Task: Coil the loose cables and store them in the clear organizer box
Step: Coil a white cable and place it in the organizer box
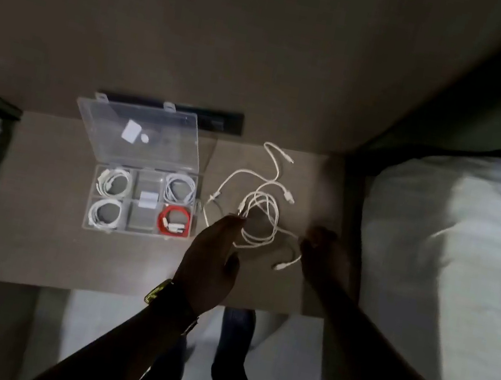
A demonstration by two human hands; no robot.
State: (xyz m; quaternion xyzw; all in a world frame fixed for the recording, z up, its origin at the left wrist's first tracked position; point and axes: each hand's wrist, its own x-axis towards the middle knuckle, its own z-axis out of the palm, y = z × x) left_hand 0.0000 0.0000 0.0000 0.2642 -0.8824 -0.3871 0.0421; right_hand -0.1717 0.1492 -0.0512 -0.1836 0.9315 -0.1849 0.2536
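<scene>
A narrow brown desk (36,219) stands between two pale bedding surfaces. On its left half lies a clear organizer box (143,201) with its lid (138,135) tilted open; four of its six compartments hold coiled cables, three white and one red. To the right, loose white cables (260,205) sprawl tangled on the desk.

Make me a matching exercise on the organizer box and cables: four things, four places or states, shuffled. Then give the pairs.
Things:
1. red cable
2. loose white cables
3. box lid
4. left hand

Places or states:
A. open, standing up behind the compartments
B. coiled in the front right compartment
C. fingers at the tangle's left side
D. uncoiled on the table, right of the box

Pairs: 1-B, 2-D, 3-A, 4-C
</scene>
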